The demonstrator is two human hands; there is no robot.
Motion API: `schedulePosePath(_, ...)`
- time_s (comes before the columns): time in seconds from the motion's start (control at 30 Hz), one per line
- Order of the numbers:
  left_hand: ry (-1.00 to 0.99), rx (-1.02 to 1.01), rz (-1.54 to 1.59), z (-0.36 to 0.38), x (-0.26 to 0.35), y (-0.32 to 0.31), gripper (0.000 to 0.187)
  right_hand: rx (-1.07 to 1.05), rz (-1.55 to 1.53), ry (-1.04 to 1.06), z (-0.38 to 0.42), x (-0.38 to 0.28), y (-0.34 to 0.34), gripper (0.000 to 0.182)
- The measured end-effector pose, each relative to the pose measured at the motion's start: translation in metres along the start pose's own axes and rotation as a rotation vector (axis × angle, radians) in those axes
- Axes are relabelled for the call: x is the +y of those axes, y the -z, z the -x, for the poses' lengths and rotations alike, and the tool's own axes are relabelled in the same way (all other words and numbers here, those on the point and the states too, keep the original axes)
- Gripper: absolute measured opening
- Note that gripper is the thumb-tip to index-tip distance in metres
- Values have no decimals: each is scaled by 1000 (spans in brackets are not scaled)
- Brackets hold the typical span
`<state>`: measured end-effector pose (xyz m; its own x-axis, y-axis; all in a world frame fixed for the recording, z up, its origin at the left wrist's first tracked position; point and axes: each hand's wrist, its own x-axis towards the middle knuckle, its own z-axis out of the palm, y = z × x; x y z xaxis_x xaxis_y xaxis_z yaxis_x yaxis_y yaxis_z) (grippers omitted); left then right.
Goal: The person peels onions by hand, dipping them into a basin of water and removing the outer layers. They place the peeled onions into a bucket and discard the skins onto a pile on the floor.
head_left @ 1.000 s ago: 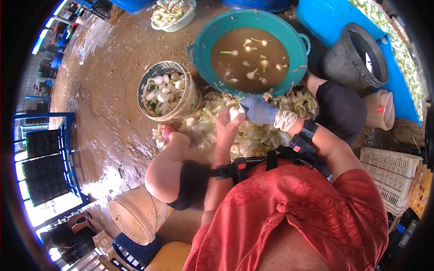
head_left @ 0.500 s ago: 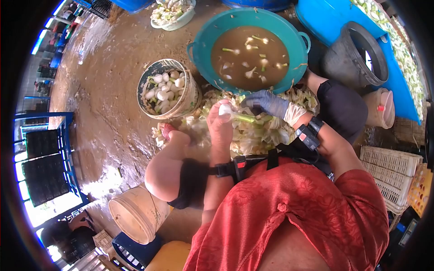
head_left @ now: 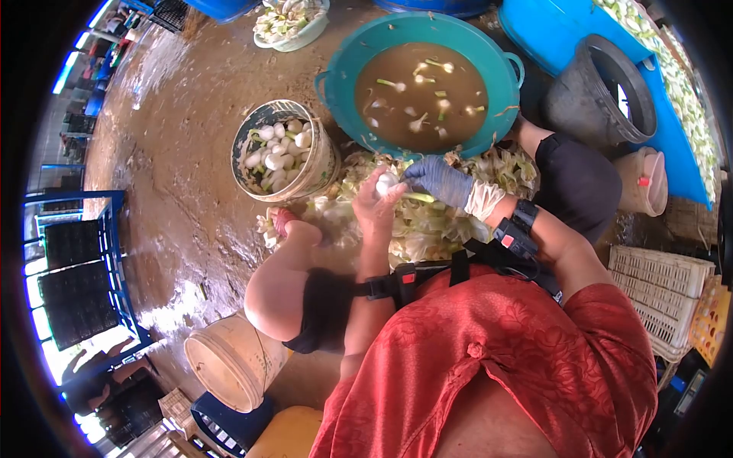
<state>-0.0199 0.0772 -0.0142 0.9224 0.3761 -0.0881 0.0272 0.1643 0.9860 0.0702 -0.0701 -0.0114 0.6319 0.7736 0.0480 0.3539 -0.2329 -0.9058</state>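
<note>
My left hand (head_left: 374,208), bare, holds a white garlic bulb (head_left: 386,182) with its fingers wrapped round the side. The bulb's green stem (head_left: 418,197) points right, below my other hand. My right hand (head_left: 441,180), in a blue-grey glove, is closed, its fingertips against the right side of the bulb. Whatever is pinched in those fingertips is hidden. Under both hands lies a heap of pale peelings (head_left: 431,233). Just beyond stands a green basin (head_left: 342,99) of brown water with several stemmed bulbs floating in it. A bucket (head_left: 324,169) of white bulbs is to the left.
A bowl of peelings (head_left: 304,38) stands at the far left of the basin. To the right are a black tub (head_left: 576,99), a pink bucket (head_left: 641,183) and white crates (head_left: 657,294). An overturned pale bucket (head_left: 229,362) lies lower left. The floor is wet.
My gloved right hand has moved left and up onto the bulb, its fingers now at the bulb's side. The left hand has turned slightly. A person at lower left has shifted.
</note>
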Motion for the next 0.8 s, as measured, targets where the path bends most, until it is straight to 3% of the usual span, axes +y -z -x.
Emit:
schedulePosePath(0.07,-27,6,-3,-2,0,-1,42,-3,98,9,0,5,0,16)
schedulePosePath(0.1,47,19,152,-3,-2,-1,42,-3,97,10,1,5,1,16)
schedulePosePath(0.17,120,30,308,-4,-5,1,41,179,470,580,5,7,4,24)
schedulePosePath(0.27,219,-54,541,-5,-1,4,38,138,224,419,14,-22,15,31)
schedulePosePath(0.33,308,-238,846,-6,10,2,45,106,294,427,14,-20,18,28)
schedulePosePath(0.4,311,-300,938,-5,2,3,50,48,-1069,-456,19,-22,19,26)
schedulePosePath(0.43,305,-378,1059,-4,-1,4,48,61,-555,-8,20,-24,24,24)
schedulePosePath(0.47,297,-457,1181,-3,-3,5,46,59,-557,-8,23,-19,28,24)
schedulePosePath(0.53,327,-480,1176,-5,0,10,42,274,-1048,-264,27,-17,38,26)
schedulePosePath(0.6,400,-422,1344,-7,-1,16,38,80,-1371,-292,19,-29,69,27)
schedulePosePath(0.63,431,-365,1346,-7,4,13,33,-137,-1600,-273,12,-10,76,26)
schedulePosePath(0.67,436,-373,1349,-12,-5,18,33,49,-825,-315,19,6,74,25)
schedulePosePath(0.73,404,-211,1177,-30,-14,29,39,-384,16,-116,6,21,59,28)
schedulePosePath(0.8,206,277,1206,-44,28,33,60,-705,562,-248,9,18,44,35)
